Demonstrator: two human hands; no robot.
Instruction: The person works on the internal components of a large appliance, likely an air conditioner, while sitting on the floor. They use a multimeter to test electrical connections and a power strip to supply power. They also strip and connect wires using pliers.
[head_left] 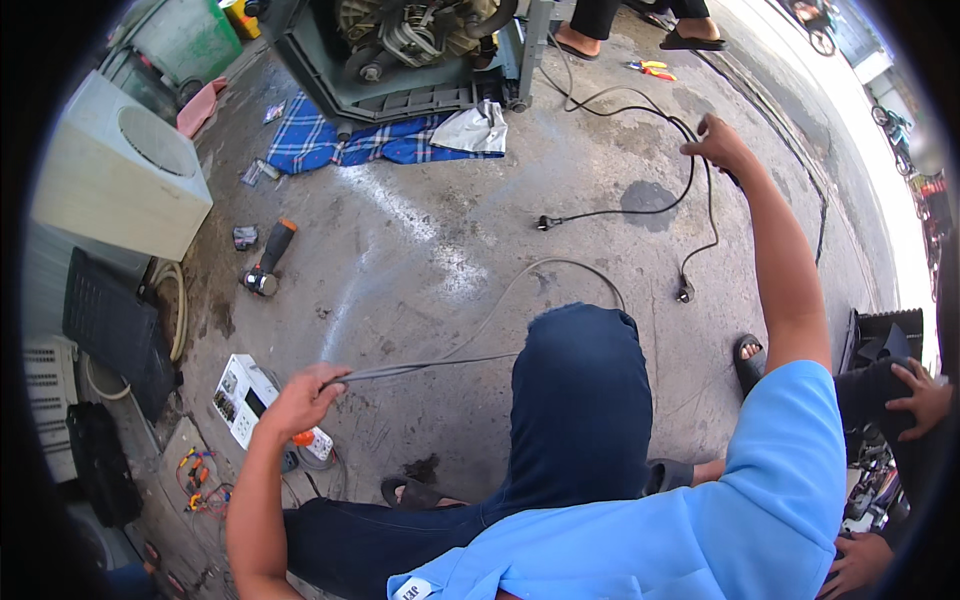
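Black cords are bunched in the right grip, above the concrete floor out front, plugs trailing loose. Left grip's pinching grey cable way over by the white socket box, probably so nothing tangles.

Wearer's upper garment: light blue shirt, short right sleeve with plain hem, 1 small white tag bearing dark lettering. Trousers dark navy, plain, creased at the lap. Footwear: 2 dark sandals; left hand and right hand both ungloved.
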